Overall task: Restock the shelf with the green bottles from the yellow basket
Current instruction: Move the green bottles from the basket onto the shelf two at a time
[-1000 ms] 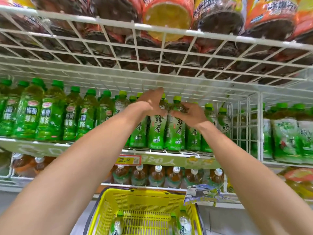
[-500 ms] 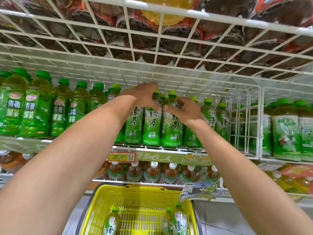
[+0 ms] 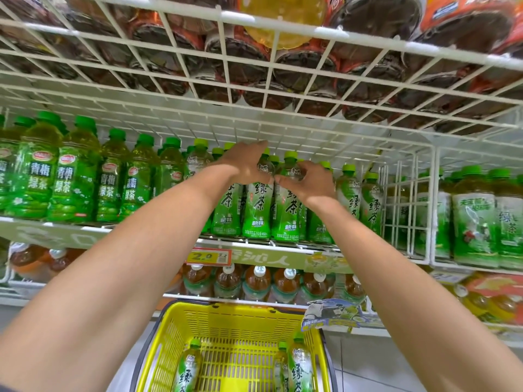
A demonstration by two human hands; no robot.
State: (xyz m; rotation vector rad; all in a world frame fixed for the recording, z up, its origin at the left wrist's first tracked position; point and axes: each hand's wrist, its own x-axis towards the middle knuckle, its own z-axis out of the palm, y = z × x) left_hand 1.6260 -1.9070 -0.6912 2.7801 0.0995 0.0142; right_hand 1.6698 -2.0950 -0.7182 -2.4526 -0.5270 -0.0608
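Both arms reach up to the middle wire shelf (image 3: 254,246). My left hand (image 3: 243,164) grips the neck of a green tea bottle (image 3: 257,210) standing at the shelf's front. Beside it, my right hand (image 3: 307,182) holds the shoulder of the neighbouring green bottle (image 3: 288,213). Both bottles stand upright in a row of like bottles. Below, the yellow basket (image 3: 226,329) holds three green bottles: one at the left (image 3: 188,369) and two at the right (image 3: 300,366).
Darker green tea bottles (image 3: 70,179) fill the shelf's left part. A white wire divider (image 3: 407,210) separates larger bottles (image 3: 475,216) on the right. A wire shelf (image 3: 254,80) of dark bottles hangs close overhead. Brown tea bottles (image 3: 257,281) line the shelf below, behind a price tag (image 3: 208,257).
The view has tilted slightly down, so the basket and its bottles show more. Both hands stay on the two front bottles, and the right hand has shifted a little lower on its bottle.
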